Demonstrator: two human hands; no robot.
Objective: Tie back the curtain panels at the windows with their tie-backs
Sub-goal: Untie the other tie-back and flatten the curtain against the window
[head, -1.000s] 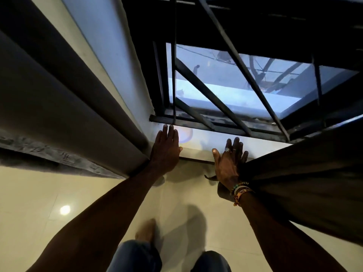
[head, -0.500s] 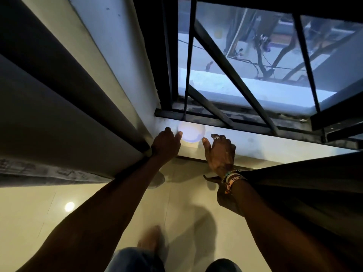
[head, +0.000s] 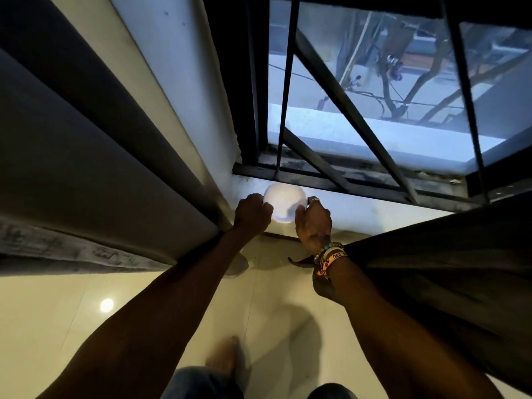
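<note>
Curtain panels loose at both sides of the window: at left, heavy grey cloth in broad soft folds with a rough patterned hem; at right, the darker right panel, slack and bunched against the right forearm. Neither tied, no tie-back to be seen. Round the left edge of a round white object, curled fingers of the left hand; at its right edge, thumb near and fingers far, the right hand; both grasping it. Resting on the white sill, just near of the black metal grille. Probably gripped from two sides to lift it steadily and clear the sill before gathering the cloth. Smooth, glossy, dome- or bowl-shaped; cannot tell which. Beaded and woven bracelets on the right wrist. Glossy pale tiled floor below.
</note>
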